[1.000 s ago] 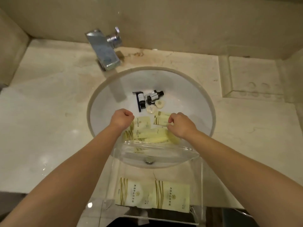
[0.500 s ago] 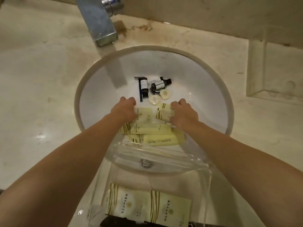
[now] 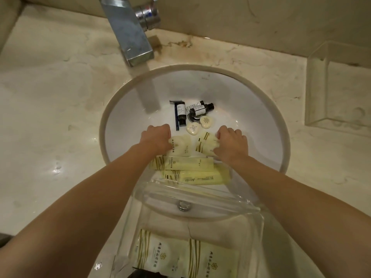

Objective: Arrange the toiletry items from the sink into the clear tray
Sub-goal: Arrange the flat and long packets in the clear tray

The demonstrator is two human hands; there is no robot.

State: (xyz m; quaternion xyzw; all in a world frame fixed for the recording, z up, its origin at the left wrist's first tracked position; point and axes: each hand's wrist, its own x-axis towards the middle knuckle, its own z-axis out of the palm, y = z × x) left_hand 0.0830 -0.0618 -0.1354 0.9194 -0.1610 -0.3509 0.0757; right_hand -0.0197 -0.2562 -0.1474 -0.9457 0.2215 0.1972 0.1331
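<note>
White porcelain forms the round sink basin (image 3: 261, 125) at the centre of the frame, set in a beige marble counter (image 3: 50, 117) below a square chrome faucet (image 3: 128, 35). Both bare forearms reach into the bowl from the lower edge. The left hand (image 3: 155, 138) is curled, its fingers closed on a pale yellow sachet (image 3: 181, 146); the right hand (image 3: 230, 145) presses its bent fingers onto a second cream sachet with gold stripes (image 3: 204, 144) just beside it. Two long pale yellow packets (image 3: 190, 164) lie below the hands, one against the other. Above them, near the drain, rest two small oval wrapped soaps (image 3: 206, 122), three dark mini bottles (image 3: 200, 110) and a blue-handled razor (image 3: 177, 115). A clear acrylic tray (image 3: 200, 195) sits at the lower centre, overlapping the basin's near rim, with two flat cream packets printed in gold (image 3: 186, 257) already inside. Another clear acrylic box (image 3: 339, 87) stands on the counter at the right edge.
</note>
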